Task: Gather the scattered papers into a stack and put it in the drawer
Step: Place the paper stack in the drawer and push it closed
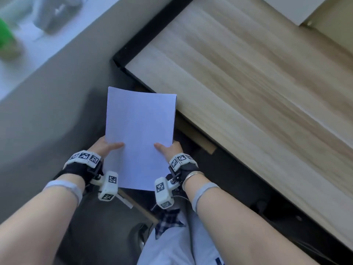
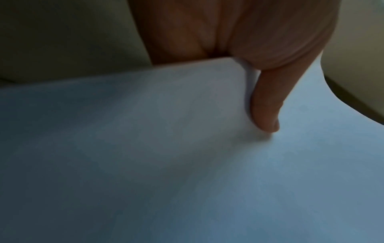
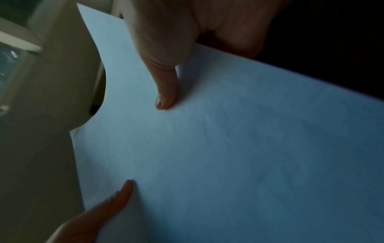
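We see the stack (image 1: 140, 134) of white papers held in the air between both hands, just beside the corner of the wooden bench (image 1: 248, 77) and above the grey floor (image 1: 57, 111). The left hand (image 1: 104, 147) grips the stack's left edge, thumb flat on the top sheet and fingers hidden beneath. The right hand (image 1: 170, 148) grips the right edge in the same way. In the left wrist view the thumb (image 2: 268, 105) presses on the sheet (image 2: 187, 164). In the right wrist view both thumbs lie on the paper (image 3: 228, 148), the right one (image 3: 166, 92) opposite the left one (image 3: 116, 197). We see the stack's far edge curling slightly downward.
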`<state>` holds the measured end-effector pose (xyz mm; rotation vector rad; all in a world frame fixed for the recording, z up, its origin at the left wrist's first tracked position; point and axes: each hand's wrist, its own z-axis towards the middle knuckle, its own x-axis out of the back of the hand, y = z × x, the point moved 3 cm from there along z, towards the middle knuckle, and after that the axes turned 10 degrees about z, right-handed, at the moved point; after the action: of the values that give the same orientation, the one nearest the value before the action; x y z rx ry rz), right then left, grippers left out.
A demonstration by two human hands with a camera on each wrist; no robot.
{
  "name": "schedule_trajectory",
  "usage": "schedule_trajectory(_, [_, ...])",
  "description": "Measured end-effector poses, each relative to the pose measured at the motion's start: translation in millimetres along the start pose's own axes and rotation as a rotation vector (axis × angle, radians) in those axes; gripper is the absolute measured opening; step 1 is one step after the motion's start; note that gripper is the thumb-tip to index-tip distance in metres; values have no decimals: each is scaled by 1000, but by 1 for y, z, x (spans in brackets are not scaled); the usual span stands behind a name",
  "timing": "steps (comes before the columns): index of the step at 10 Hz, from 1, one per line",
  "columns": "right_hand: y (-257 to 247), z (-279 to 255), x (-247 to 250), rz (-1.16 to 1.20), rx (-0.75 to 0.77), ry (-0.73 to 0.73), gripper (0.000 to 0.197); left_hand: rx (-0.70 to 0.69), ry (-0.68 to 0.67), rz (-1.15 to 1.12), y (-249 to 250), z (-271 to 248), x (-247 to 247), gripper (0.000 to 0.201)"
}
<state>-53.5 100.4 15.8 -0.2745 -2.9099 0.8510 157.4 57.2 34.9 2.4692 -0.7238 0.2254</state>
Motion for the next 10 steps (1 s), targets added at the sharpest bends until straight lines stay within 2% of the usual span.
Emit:
schedule_trajectory(3, [71,34,-33,-120,-117,13,34,149,-76,155,-67,51,-4,49])
schedule_trajectory(4, [88,44,-30,-174,-147,40,31,170,-111,238,-74,71,-12,51])
schedule_trajectory(6, [116,71,-27,-277,-341,150,36,120,-168,439,-63,111,-34,52])
schedule_trajectory(7, [102,73,-25,-694,-314,100,27,70,-174,507,-46,131,-45,51])
schedule_trajectory(8, [115,104,-8,-953,-361,230,49,20,-171,536,-31,150,-56,49])
schedule_trajectory(9, [117,117,-2,-1263,-300,268,66,-20,-175,559,-21,165,-69,46])
schedule_trajectory(10, [107,101,-8,-10,-432,361,70,-38,-162,587,-13,173,-84,45])
